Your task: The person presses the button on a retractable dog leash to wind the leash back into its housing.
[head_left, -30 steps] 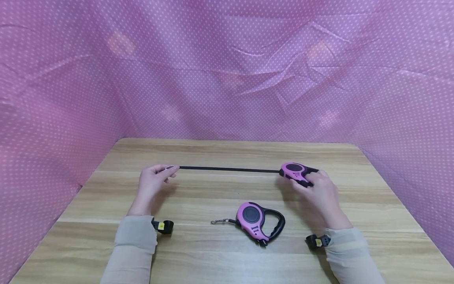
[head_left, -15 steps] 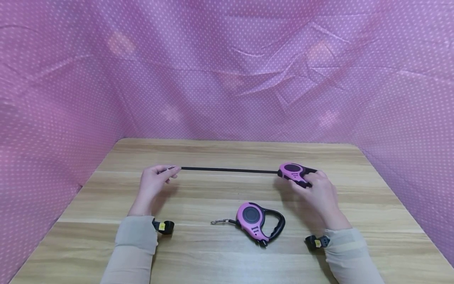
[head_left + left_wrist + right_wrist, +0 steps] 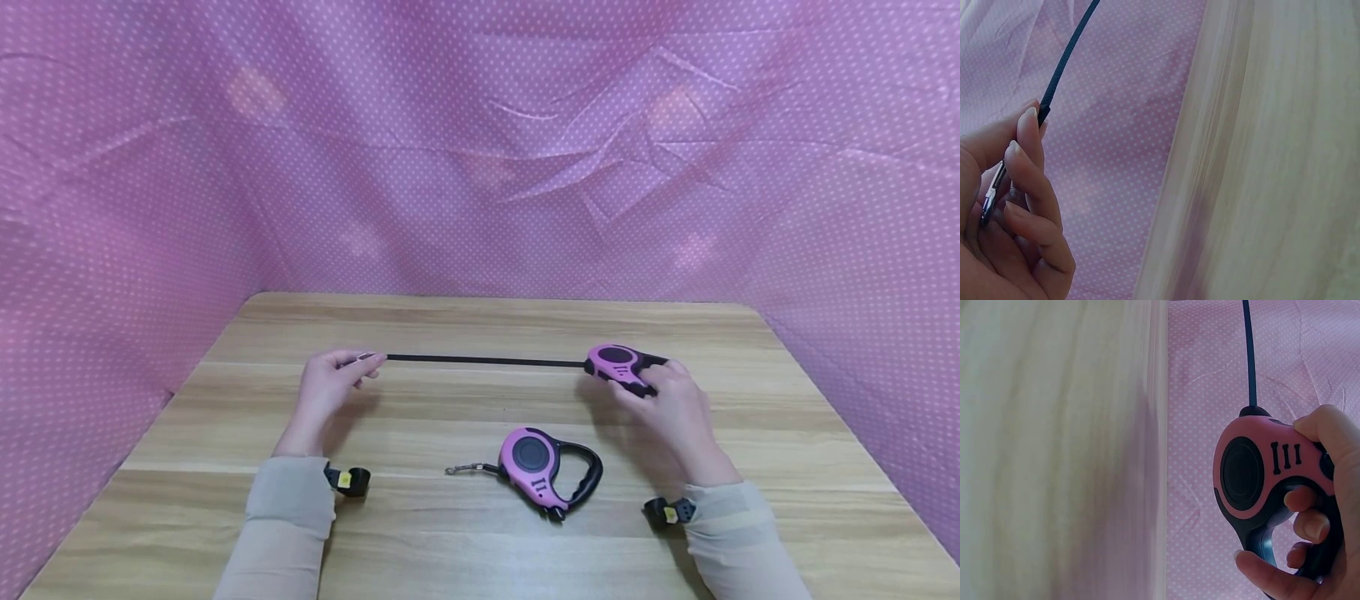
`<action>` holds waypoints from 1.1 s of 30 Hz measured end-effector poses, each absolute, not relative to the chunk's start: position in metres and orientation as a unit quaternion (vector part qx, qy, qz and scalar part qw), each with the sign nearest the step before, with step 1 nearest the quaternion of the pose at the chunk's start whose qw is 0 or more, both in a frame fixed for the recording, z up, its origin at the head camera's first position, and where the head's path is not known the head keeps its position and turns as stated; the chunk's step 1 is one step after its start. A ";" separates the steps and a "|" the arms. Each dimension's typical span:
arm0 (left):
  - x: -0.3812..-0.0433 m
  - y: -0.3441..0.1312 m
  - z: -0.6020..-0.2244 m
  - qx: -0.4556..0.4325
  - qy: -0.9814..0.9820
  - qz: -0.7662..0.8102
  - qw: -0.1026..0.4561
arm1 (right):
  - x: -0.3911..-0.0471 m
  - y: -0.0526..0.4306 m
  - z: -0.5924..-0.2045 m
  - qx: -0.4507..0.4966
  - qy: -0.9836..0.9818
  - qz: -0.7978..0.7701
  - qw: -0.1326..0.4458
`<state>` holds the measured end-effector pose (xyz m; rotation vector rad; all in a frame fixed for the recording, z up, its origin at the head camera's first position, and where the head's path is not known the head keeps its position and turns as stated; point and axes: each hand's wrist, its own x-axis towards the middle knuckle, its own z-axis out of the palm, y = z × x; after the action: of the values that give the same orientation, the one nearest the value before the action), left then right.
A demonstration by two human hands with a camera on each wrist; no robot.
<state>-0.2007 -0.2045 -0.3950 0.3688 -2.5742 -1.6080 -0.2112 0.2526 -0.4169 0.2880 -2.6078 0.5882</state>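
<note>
Retractable leash [image 3: 622,367] sits gripped in your right hand [image 3: 678,408]; the right wrist view shows fingertips curled through the handle [image 3: 1335,520], hidden from the head view. Your left hand [image 3: 326,387] pinches the strap [image 3: 483,360], and the left wrist view reveals the metal clip [image 3: 992,197] inside it. Beyond the second leash [image 3: 536,477], the held one's long axis runs roughly sideways, strap mouth facing your left hand.

Right hand [image 3: 677,410] — gripping pink reel [image 3: 613,357] (black-handled).
</note>
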 end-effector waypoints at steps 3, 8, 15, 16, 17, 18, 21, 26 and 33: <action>-0.200 -0.204 -0.395 0.116 -0.844 -0.522 0.045 | -0.211 0.253 -0.417 0.106 -0.944 0.213 0.226; -0.200 -0.205 -0.395 0.110 -0.846 -0.520 0.043 | -0.211 0.252 -0.417 0.107 -0.944 0.213 0.230; -0.200 -0.202 -0.396 0.096 -0.853 -0.511 0.039 | -0.211 0.250 -0.418 0.118 -0.940 0.210 0.242; -0.201 -0.202 -0.396 0.094 -0.854 -0.510 0.039 | -0.210 0.250 -0.418 0.120 -0.939 0.211 0.244; -0.201 -0.201 -0.396 0.094 -0.854 -0.509 0.039 | -0.211 0.249 -0.418 0.121 -0.938 0.211 0.246; -0.201 -0.201 -0.396 0.093 -0.855 -0.509 0.039 | -0.211 0.249 -0.418 0.122 -0.937 0.213 0.247; -0.201 -0.200 -0.396 0.093 -0.856 -0.507 0.036 | -0.210 0.248 -0.418 0.123 -0.937 0.214 0.247; -0.200 -0.198 -0.395 0.091 -0.856 -0.508 0.026 | -0.209 0.248 -0.418 0.126 -0.937 0.216 0.245; -0.200 -0.195 -0.395 0.094 -0.860 -0.501 0.013 | -0.208 0.246 -0.417 0.127 -0.939 0.215 0.238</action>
<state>-0.1996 -0.1949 -0.3948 0.2941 -2.6794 -1.5610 -0.2083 0.2459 -0.4173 0.3485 -2.5715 0.5902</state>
